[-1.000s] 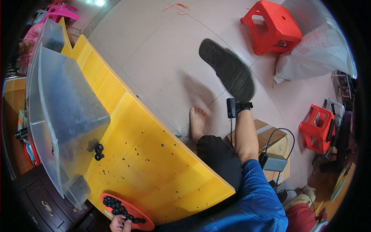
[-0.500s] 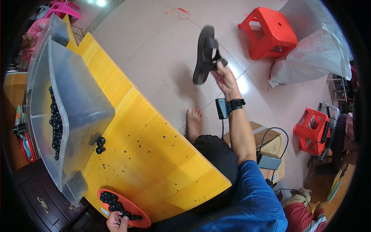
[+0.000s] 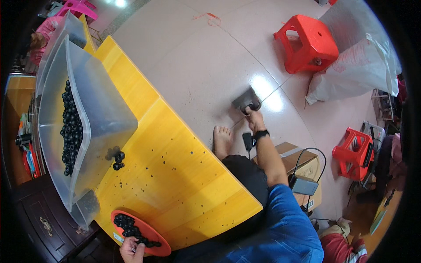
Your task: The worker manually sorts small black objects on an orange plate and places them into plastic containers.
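Observation:
A dark sandal (image 3: 242,99), smeared by motion, hangs low over the floor with my right hand (image 3: 255,120) closed round its strap end. At the lower left, my left hand (image 3: 131,251) is closed at the rim of a shallow red dish (image 3: 162,246); its fingertips touch the small black rings in there, and part of its grip is hidden. Black rings (image 3: 128,225) lie heaped along the dish. Beyond it, two or three loose black rings (image 3: 117,160) sit on the yellow table (image 3: 175,184) beside a translucent bin (image 3: 103,105) holding many more rings (image 3: 71,131).
Dark crumbs are scattered over the tabletop. My bare foot (image 3: 222,139) rests on the tiled floor. Red stools (image 3: 313,41) and a white sack (image 3: 351,70) stand at the right. A cardboard box (image 3: 302,162) with a corded device (image 3: 305,185) is beside my right arm.
My right hand has brought the sandal down and nearer, turning it from upright to nearly level. My left hand stays at the dish. The whole view has shifted slightly.

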A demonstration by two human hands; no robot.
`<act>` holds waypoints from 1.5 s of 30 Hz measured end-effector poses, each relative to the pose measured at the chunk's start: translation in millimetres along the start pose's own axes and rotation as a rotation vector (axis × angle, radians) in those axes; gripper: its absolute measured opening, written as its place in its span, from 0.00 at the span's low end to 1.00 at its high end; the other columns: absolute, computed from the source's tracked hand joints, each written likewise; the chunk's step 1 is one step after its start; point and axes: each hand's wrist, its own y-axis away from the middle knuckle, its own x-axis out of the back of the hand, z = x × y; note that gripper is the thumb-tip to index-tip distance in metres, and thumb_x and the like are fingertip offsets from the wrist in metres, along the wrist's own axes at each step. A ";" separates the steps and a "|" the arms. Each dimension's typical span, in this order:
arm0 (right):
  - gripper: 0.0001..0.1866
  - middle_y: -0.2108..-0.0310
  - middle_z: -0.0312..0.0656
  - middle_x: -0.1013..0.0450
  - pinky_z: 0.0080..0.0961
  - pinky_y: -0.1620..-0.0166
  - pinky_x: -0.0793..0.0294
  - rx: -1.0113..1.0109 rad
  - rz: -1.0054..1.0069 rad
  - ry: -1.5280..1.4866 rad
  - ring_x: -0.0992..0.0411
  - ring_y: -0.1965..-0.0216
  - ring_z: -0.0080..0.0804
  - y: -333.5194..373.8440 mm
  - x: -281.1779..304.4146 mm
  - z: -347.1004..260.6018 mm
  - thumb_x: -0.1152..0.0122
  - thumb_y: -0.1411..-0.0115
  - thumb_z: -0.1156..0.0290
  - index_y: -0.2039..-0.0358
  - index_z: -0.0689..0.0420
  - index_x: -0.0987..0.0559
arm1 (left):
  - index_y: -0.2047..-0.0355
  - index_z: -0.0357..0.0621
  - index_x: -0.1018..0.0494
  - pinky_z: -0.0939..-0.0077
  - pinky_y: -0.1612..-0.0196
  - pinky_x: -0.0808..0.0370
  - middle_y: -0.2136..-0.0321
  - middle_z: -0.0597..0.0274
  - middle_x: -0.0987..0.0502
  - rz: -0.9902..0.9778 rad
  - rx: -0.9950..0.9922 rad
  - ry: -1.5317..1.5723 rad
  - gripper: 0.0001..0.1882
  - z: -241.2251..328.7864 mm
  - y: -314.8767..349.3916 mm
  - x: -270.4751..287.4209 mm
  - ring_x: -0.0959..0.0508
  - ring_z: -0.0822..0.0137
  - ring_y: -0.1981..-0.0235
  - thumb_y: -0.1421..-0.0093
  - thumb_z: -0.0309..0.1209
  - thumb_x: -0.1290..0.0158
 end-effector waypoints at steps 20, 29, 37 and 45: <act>0.08 0.58 0.41 0.29 0.35 0.57 0.17 -0.527 0.037 -0.411 0.27 0.61 0.34 51.9 10.7 -3.1 0.43 0.34 0.69 0.57 0.57 0.26 | 0.59 0.37 0.30 0.87 0.63 0.37 0.70 0.71 0.32 0.083 -0.087 0.036 0.11 -32.6 4.1 -0.6 0.33 0.80 0.68 0.42 0.20 0.45; 0.26 0.35 0.39 0.41 0.49 0.35 0.44 -0.374 -0.148 -0.458 0.46 0.33 0.37 81.2 16.3 -19.1 0.44 0.34 0.62 0.37 0.52 0.35 | 0.65 0.39 0.30 0.88 0.74 0.40 0.79 0.75 0.34 0.157 -0.119 0.050 0.07 -43.8 -1.5 -4.3 0.36 0.84 0.78 0.45 0.20 0.46; 0.23 0.39 0.43 0.33 0.40 0.44 0.30 -0.252 -0.350 -0.509 0.32 0.42 0.39 99.9 13.8 -66.0 0.53 0.30 0.59 0.38 0.54 0.34 | 0.65 0.38 0.30 0.88 0.74 0.39 0.78 0.73 0.33 0.148 -0.152 0.030 0.07 -34.3 5.6 -7.4 0.35 0.83 0.78 0.45 0.20 0.45; 0.21 0.46 0.48 0.28 0.31 0.46 0.25 0.205 -0.797 -0.362 0.26 0.48 0.35 224.2 -23.1 -206.9 0.50 0.30 0.61 0.43 0.60 0.31 | 0.66 0.37 0.29 0.84 0.71 0.37 0.76 0.73 0.33 0.158 -0.284 -0.032 0.07 -27.6 5.1 -9.3 0.36 0.80 0.76 0.45 0.19 0.45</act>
